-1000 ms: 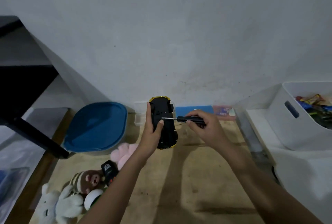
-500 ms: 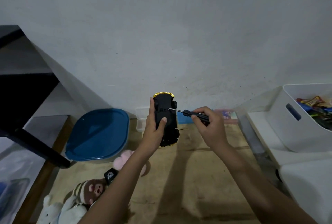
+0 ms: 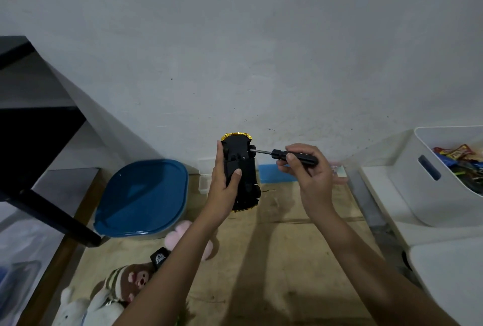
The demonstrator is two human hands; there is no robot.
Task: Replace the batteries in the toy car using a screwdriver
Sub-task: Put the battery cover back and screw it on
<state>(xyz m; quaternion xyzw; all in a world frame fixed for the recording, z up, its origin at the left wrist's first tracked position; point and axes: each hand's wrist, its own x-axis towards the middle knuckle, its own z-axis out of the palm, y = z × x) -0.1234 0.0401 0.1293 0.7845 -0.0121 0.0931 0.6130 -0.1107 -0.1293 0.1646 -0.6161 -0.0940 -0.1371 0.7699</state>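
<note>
The toy car (image 3: 241, 171) was held upside down above the far part of the wooden counter (image 3: 274, 260), close to the grey wall (image 3: 235, 38). Its black underside faced the camera, a shiny yellow body showed at the far end and along the near edge, and black wheels stuck out on its right side. The left hand (image 3: 222, 184) gripped it from the left, fingers (image 3: 219, 153) wrapped behind the body and the thumb pressed on the underside. The right hand (image 3: 311, 169) was clenched round the black handle of the screwdriver (image 3: 292, 156), whose metal shaft pointed left and met the car beside the far right wheel; the tip itself was hidden there.

Behind the car, a blue flat object (image 3: 271, 172) lay against the wall, partly covered by the right hand. Left of the car sat a container with a blue lid (image 3: 143, 195), and a small clear box (image 3: 203, 176) stood between it and the car. Nearer, under the left forearm, lay a pink plush toy (image 3: 177, 234), a brown striped plush toy (image 3: 128, 278) and a white plush toy (image 3: 86, 310). A black frame (image 3: 52, 216) crossed the left side. On the right, apart from the counter, a white bin (image 3: 431, 182) held colourful packets (image 3: 460, 158).
</note>
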